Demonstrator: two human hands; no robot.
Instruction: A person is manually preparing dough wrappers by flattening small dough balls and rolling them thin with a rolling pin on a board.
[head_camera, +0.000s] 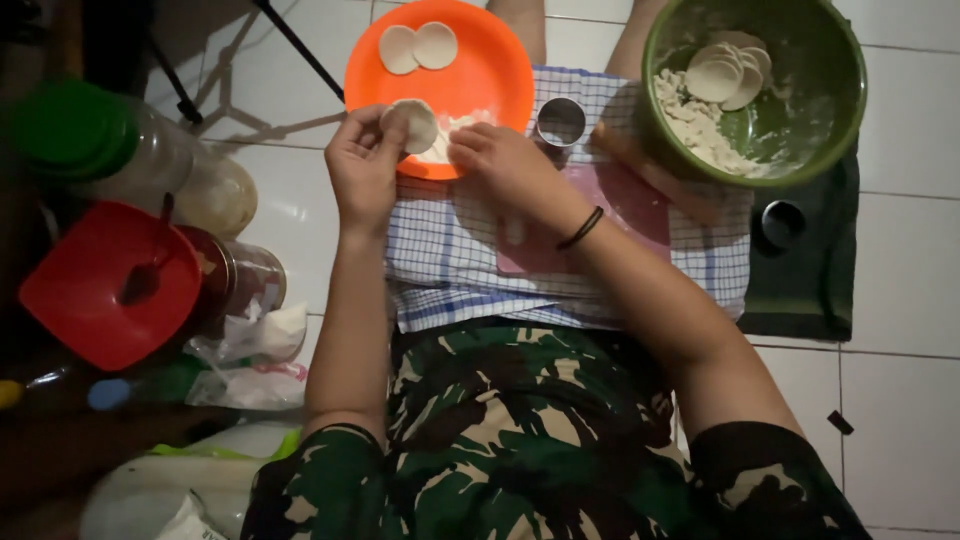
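A white tiled floor (900, 260) fills the head view, with a blue-checked cloth (450, 260) spread over the lap of a person in camouflage clothing. At the top of the cloth sits an orange plate (500, 70); two flat dough rounds (418, 46) lie side by side on its far part, and a small heap of white filling (452, 130) rests near its front edge. The left hand (362, 170) pinches another dough round (415, 124) between thumb and fingers, holding it just above the plate's near rim. The right hand (505, 165) hovers beside it with fingers curled, the tips at the filling; whether they grip anything cannot be told. A metal ring cutter (561, 121) stands on the cloth just right of the plate. Further right, a green bowl (840, 90) holds a stack of cut rounds (728, 70) and crumbly dough scraps (695, 130). A pink mat (630, 215) lies under the right wrist. On the left stand a red bowl (100, 290) with a spoon in it, a green-lidded jar (120, 150) and plastic bags (250, 350).
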